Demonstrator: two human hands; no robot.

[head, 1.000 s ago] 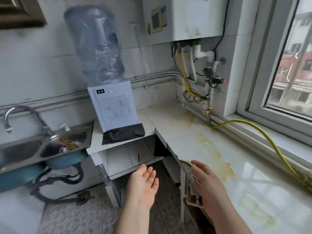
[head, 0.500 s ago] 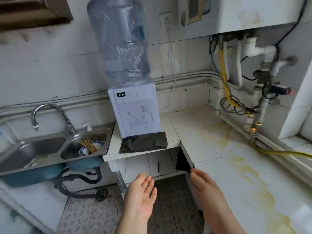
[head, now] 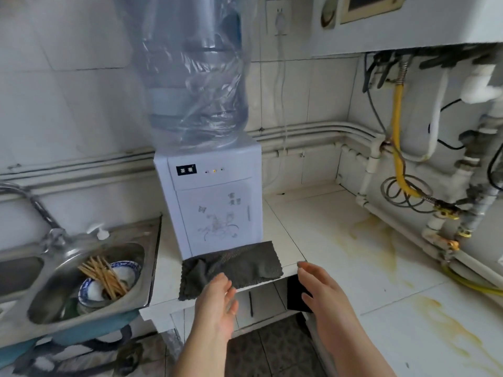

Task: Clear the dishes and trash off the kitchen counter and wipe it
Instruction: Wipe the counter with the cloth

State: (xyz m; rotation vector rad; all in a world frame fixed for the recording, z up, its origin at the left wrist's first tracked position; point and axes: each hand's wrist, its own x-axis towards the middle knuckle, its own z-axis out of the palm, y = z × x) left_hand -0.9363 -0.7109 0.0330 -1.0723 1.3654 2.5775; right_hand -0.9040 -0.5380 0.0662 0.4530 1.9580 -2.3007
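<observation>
Your left hand [head: 217, 303] is spread open and empty, fingertips over the near edge of the dark grey, woven-looking cloth [head: 231, 268] lying flat on the white counter [head: 340, 254] before the boxy white water dispenser [head: 212, 202]. Your right hand [head: 324, 292] is open too, holding nothing. The dispenser's small black label is unreadable. Yellow stains streak the glossy counter. Blue-patterned bowls [head: 109, 284] and wooden chopsticks [head: 102, 277] sit in the steel sink [head: 89, 303].
</observation>
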